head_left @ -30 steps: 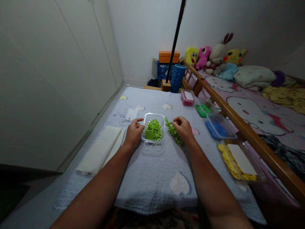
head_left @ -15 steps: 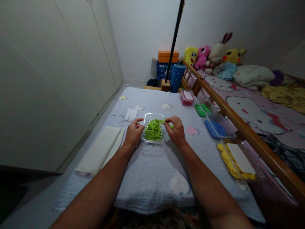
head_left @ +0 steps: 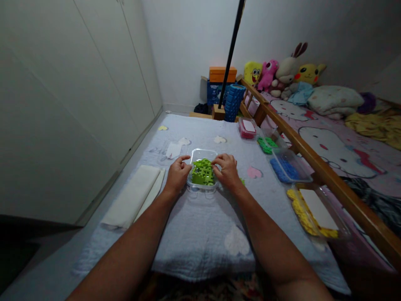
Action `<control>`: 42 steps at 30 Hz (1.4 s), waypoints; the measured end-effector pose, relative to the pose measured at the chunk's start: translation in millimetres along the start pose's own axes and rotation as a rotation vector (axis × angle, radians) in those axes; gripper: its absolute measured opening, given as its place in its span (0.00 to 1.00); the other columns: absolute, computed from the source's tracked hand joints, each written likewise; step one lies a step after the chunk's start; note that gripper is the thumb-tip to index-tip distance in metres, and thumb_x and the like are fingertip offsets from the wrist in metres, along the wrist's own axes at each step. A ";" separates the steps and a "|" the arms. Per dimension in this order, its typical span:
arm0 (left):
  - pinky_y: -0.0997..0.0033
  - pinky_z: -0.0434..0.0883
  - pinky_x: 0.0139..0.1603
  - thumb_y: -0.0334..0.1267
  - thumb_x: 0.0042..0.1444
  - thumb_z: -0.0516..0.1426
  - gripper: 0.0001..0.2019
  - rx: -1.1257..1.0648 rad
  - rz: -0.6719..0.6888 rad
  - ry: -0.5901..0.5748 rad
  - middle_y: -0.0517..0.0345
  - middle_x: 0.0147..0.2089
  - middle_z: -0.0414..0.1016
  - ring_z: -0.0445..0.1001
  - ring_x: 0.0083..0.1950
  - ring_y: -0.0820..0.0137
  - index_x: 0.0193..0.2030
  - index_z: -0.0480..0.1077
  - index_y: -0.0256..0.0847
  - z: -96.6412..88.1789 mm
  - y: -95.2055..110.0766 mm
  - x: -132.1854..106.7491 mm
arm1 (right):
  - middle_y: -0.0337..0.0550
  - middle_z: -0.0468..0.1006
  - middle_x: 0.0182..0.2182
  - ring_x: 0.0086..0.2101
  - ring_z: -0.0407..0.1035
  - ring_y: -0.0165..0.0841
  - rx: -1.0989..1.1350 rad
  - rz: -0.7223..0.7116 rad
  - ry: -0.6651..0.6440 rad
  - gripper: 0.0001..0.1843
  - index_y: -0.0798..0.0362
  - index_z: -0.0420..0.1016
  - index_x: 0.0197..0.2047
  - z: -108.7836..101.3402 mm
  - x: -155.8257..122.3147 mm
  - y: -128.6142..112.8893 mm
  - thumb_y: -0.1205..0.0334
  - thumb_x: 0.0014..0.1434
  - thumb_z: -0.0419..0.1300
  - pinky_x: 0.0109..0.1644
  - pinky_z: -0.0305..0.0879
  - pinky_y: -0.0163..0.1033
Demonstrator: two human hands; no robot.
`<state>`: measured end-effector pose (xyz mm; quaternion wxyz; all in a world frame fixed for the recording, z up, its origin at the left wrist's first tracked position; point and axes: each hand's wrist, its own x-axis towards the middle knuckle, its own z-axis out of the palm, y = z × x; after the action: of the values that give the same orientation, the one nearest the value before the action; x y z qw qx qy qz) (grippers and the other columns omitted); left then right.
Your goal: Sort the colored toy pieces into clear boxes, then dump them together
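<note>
A clear plastic container (head_left: 203, 153) stands mid-table with a heap of light green interlocking plastic pieces (head_left: 203, 175) inside. At its left side, my left hand (head_left: 178, 173) is closed with thumb and forefinger on the rim. My right hand (head_left: 226, 169) reaches over the right rim, its fingertips pinched at a light green piece against the top of the heap; the fingers partly cover that piece. Beside my right wrist, another light green bit (head_left: 242, 182) shows on the cloth, mostly hidden.
Along the right edge stand clear boxes of red pieces (head_left: 247, 133), green pieces (head_left: 267, 145), blue pieces (head_left: 285, 170) and yellow pieces (head_left: 302, 213). A folded cream cloth (head_left: 133, 196) lies left. A wooden bed rail (head_left: 300, 140) borders the table; a black pole (head_left: 230, 54) rises behind.
My right hand has moved left, from the container's right rim to over the heap, bringing the light green piece inward. My left hand stays at the rim.
</note>
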<state>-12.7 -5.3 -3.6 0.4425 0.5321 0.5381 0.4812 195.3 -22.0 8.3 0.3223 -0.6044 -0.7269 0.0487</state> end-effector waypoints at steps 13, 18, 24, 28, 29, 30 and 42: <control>0.73 0.54 0.27 0.42 0.49 0.60 0.25 -0.026 -0.005 0.023 0.71 0.23 0.56 0.54 0.24 0.74 0.55 0.75 0.35 -0.7 1.0 -0.3 | 0.51 0.81 0.51 0.52 0.67 0.47 -0.117 0.245 0.178 0.12 0.50 0.83 0.45 -7.7 2.0 49.0 0.65 0.61 0.59 0.57 0.60 0.50; 0.74 0.54 0.27 0.42 0.49 0.61 0.25 -0.054 0.001 0.061 0.71 0.23 0.56 0.54 0.24 0.75 0.55 0.75 0.36 -2.5 -2.3 2.3 | 0.50 0.81 0.57 0.56 0.64 0.50 -0.167 0.209 -0.010 0.16 0.47 0.83 0.52 3.3 -3.3 45.4 0.64 0.62 0.63 0.60 0.57 0.54; 0.74 0.55 0.27 0.40 0.49 0.61 0.24 -0.064 -0.024 0.064 0.71 0.23 0.57 0.56 0.23 0.74 0.54 0.75 0.37 -1.5 -3.9 3.4 | 0.48 0.79 0.60 0.60 0.61 0.51 -0.254 0.124 -0.111 0.17 0.41 0.82 0.56 6.8 -3.9 40.3 0.59 0.65 0.63 0.63 0.52 0.57; 0.74 0.55 0.27 0.39 0.48 0.61 0.25 -0.055 -0.014 0.058 0.71 0.23 0.57 0.56 0.23 0.75 0.55 0.75 0.36 -1.3 -5.0 3.9 | 0.49 0.82 0.54 0.57 0.63 0.49 -0.253 0.118 -0.153 0.14 0.44 0.84 0.53 6.0 -1.4 36.2 0.60 0.66 0.63 0.62 0.52 0.55; 0.74 0.55 0.26 0.39 0.48 0.61 0.25 -0.052 -0.013 0.058 0.71 0.23 0.57 0.56 0.23 0.75 0.55 0.75 0.36 -1.4 -5.3 4.1 | 0.49 0.82 0.53 0.56 0.64 0.48 -0.260 0.122 -0.156 0.12 0.45 0.84 0.51 6.2 -0.8 34.9 0.60 0.66 0.63 0.61 0.52 0.55; 0.74 0.55 0.26 0.40 0.48 0.61 0.25 -0.051 -0.012 0.056 0.71 0.23 0.57 0.55 0.23 0.75 0.55 0.75 0.36 -1.4 -5.5 4.1 | 0.50 0.82 0.51 0.54 0.65 0.48 -0.270 0.126 -0.155 0.11 0.46 0.84 0.50 6.7 -0.3 33.7 0.60 0.66 0.63 0.60 0.53 0.54; 0.74 0.55 0.26 0.41 0.48 0.61 0.24 -0.042 -0.020 0.053 0.71 0.23 0.56 0.55 0.23 0.74 0.54 0.75 0.37 -1.3 -3.9 3.3 | 0.49 0.82 0.44 0.48 0.67 0.45 -0.277 0.183 -0.080 0.05 0.49 0.81 0.42 9.0 2.3 32.5 0.60 0.67 0.64 0.55 0.54 0.49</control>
<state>-14.8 -1.9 -7.1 0.4441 0.5043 0.5445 0.5020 218.0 -8.5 -12.8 0.2011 -0.7043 -0.6808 0.0011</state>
